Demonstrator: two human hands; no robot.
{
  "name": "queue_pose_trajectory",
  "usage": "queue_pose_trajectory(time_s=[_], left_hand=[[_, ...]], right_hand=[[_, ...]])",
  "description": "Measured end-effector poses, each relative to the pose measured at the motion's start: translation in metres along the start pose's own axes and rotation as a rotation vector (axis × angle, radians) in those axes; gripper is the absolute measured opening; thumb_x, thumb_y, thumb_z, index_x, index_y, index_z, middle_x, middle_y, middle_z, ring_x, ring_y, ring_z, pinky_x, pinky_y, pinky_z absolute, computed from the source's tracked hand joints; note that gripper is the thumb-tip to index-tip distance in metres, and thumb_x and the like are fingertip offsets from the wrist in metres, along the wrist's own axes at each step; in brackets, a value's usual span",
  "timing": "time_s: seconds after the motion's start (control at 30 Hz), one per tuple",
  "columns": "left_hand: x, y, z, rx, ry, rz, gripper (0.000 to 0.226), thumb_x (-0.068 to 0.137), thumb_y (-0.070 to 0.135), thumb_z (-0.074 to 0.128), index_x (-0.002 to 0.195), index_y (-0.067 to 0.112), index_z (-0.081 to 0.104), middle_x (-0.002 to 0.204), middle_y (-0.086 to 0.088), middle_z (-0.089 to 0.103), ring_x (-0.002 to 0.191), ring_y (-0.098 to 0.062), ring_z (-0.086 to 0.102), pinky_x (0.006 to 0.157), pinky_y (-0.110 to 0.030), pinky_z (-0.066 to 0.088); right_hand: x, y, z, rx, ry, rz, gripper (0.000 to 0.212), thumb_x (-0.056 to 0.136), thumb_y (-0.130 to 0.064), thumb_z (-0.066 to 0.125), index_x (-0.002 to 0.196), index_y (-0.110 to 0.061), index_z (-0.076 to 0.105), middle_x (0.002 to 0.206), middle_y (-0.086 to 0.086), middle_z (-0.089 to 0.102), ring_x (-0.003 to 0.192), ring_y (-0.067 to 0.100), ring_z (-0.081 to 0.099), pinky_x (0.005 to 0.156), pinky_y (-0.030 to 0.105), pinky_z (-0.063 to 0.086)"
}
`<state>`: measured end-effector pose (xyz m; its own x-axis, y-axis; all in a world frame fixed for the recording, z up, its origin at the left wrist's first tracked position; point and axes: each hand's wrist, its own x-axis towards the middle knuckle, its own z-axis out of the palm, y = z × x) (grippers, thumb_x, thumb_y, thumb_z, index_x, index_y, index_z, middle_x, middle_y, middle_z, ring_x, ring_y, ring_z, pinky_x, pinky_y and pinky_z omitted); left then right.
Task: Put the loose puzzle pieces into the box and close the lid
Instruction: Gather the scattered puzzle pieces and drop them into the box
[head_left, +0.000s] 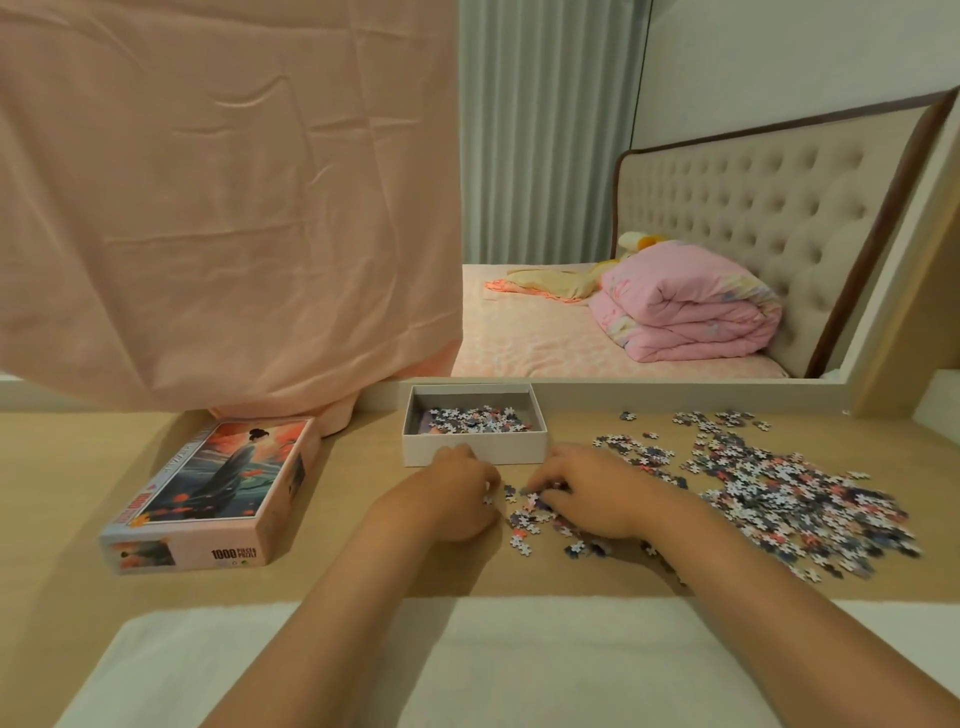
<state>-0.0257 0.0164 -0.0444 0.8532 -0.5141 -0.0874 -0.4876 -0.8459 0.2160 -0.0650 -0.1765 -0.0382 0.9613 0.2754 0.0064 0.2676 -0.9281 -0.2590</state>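
An open white box (474, 453) stands at the back middle of the wooden desk (62, 467) with a layer of puzzle pieces inside. Its printed lid (218, 493) lies face up to the left. A big spread of loose puzzle pieces (789, 493) covers the desk's right side. A small cluster of pieces (524, 514) lies in front of the box between my hands. My left hand (457, 493) is curled, fingers closed at the cluster's left edge. My right hand (592, 493) rests palm down, fingers bent over the pieces. What either hand holds is hidden.
A pink cloth (223, 208) hangs over the left of a mirror (623, 208) behind the desk and touches the desktop near the lid. The mirror reflects a bed with a folded pink quilt. A white surface (519, 649) lies below the desk's front edge.
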Motion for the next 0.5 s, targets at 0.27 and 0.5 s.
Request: queue_pose_trajectory(time_s=[0.27, 0.5], left_hand=[[0.0, 0.021, 0.007, -0.124, -0.031, 0.109, 0.061, 0.089, 0.054, 0.055, 0.143, 0.029, 0.041, 0.134, -0.001, 0.04, 0.129, -0.022, 0.034, 0.108, -0.043, 0.034], [0.006, 0.025, 0.024, -0.053, 0.113, 0.208, 0.069, 0.084, 0.063, 0.058, 0.143, 0.029, 0.044, 0.128, 0.001, 0.042, 0.122, -0.018, 0.033, 0.106, -0.038, 0.034]], right_hand=[[-0.001, 0.026, 0.002, -0.015, 0.112, 0.152, 0.046, 0.101, -0.032, 0.043, 0.147, -0.026, 0.043, 0.155, 0.001, 0.034, 0.144, 0.023, 0.025, 0.118, 0.039, 0.024], [-0.003, 0.025, 0.003, 0.046, -0.047, 0.108, 0.035, 0.1, -0.018, 0.041, 0.13, -0.013, 0.059, 0.145, 0.005, 0.05, 0.131, 0.026, 0.046, 0.11, 0.04, 0.037]])
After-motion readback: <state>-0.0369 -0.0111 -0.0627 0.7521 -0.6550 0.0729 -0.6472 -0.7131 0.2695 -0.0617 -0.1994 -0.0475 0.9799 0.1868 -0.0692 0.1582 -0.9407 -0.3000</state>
